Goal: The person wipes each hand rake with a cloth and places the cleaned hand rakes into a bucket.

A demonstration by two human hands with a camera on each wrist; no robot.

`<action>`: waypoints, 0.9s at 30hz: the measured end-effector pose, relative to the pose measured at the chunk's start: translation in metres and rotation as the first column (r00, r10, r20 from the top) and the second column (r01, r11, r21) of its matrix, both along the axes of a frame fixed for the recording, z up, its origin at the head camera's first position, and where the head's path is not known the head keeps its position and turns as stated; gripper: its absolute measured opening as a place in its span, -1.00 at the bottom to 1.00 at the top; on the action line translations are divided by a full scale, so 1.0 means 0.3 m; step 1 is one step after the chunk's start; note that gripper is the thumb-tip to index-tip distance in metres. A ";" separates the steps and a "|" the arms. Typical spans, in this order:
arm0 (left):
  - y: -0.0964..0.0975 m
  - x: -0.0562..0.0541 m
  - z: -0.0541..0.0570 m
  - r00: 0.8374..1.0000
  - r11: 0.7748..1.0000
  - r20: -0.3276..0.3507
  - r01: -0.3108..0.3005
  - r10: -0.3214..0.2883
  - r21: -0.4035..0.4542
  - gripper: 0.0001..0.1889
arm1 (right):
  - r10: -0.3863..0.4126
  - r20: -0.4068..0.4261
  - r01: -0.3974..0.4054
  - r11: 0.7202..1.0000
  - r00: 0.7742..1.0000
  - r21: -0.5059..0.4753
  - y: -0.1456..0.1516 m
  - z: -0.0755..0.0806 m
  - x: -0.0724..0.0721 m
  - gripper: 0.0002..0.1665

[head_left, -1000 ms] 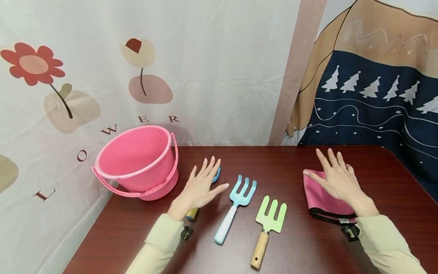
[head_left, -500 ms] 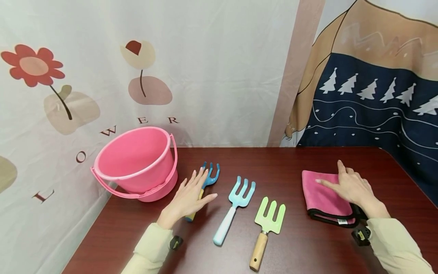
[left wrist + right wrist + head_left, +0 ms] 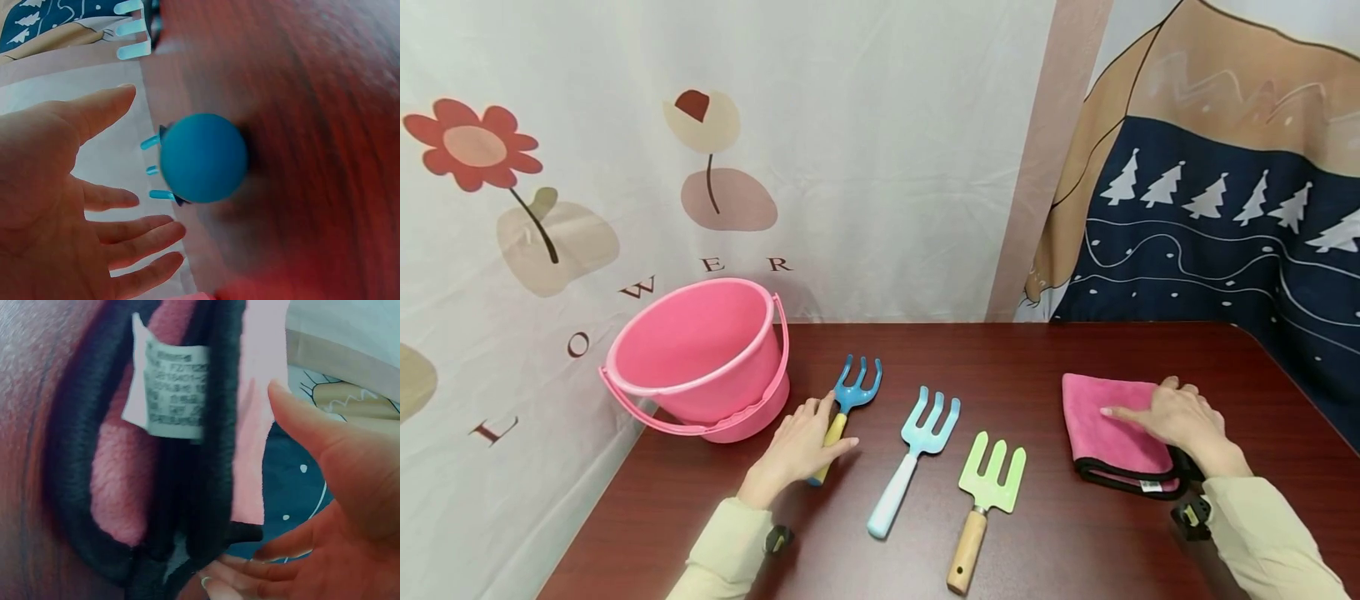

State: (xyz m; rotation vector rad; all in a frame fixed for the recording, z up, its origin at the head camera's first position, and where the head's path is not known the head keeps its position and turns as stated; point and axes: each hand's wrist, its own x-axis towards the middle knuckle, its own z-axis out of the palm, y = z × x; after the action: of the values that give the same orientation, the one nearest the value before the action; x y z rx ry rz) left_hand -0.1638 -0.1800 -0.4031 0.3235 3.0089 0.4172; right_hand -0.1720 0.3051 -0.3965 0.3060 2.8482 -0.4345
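The pink cloth (image 3: 1105, 421) under my right hand (image 3: 1187, 421) looks soft and light; its side is good to pinch. My thumb and fingers there are apart. Beside my loose, spread left hand (image 3: 797, 450), the blue fork (image 3: 856, 396) looks stiff; its yellow handle (image 3: 835, 430) is best to hold.

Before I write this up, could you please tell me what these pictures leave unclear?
Head view: part of the yellow handle, behind the left hand.
Left wrist view: most of the bucket, cut off by the bottom edge.
Right wrist view: much of the print on the tag, blurred.
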 end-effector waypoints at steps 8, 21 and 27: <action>-0.008 -0.004 -0.026 0.999 0.998 -0.005 -0.045 0.045 -0.040 -0.39 | -0.040 0.070 0.042 0.999 0.997 -0.030 0.020 -0.008 -0.001 0.35; -0.013 -0.015 -0.043 0.992 0.996 0.100 -0.068 0.073 -0.054 -0.56 | -0.088 0.120 0.095 0.994 0.989 -0.051 0.035 -0.017 -0.013 0.53; -0.011 -0.021 -0.047 0.991 0.995 0.108 -0.072 0.079 -0.064 -0.63 | -0.128 0.114 0.138 0.987 0.985 -0.085 0.031 -0.018 -0.017 0.46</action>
State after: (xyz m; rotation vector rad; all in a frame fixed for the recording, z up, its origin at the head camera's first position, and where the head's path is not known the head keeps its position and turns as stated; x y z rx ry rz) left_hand -0.1702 -0.1834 -0.4172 0.1761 2.9258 0.3379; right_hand -0.1770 0.3144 -0.4020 0.4884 2.7023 -0.5563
